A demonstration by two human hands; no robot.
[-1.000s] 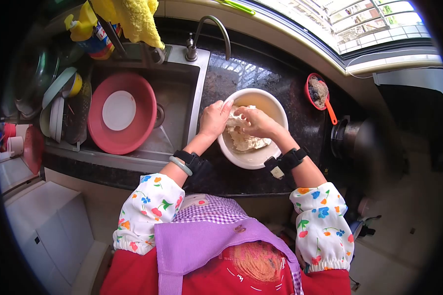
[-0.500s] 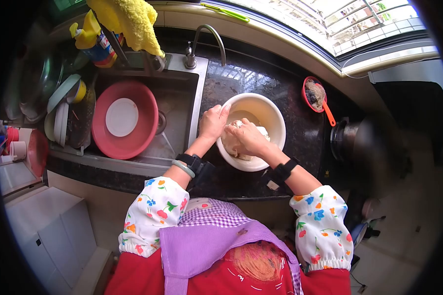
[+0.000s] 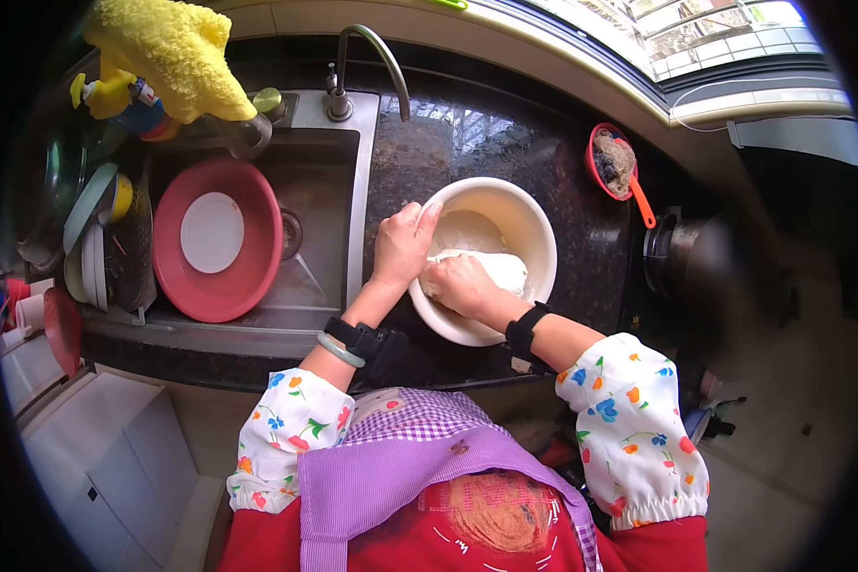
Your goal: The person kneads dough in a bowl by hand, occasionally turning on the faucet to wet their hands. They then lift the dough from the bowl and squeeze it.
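A cream-white bowl (image 3: 541, 224) stands on the dark countertop, and a lump of white dough (image 3: 507, 271) lies in it. My left hand (image 3: 402, 244) is closed on the bowl's left rim, its thumb along the edge. Inside the bowl, my right hand (image 3: 463, 286) is curled into a fist and pressed against the near left part of the dough. The undersides of the fingers and the dough beneath them are hidden.
Left of the bowl, a metal sink (image 3: 321, 214) holds a pink basin (image 3: 167, 257) with a white plate (image 3: 212, 233). A faucet (image 3: 341, 100) rises behind. At the right sit a red strainer (image 3: 596, 172) with dark and pale contents and a pot (image 3: 672, 250).
My right hand has curled from extended fingers into a fist on the dough, showing more of its smooth white surface. My left hand stays at the rim. The camera view has shifted slightly.
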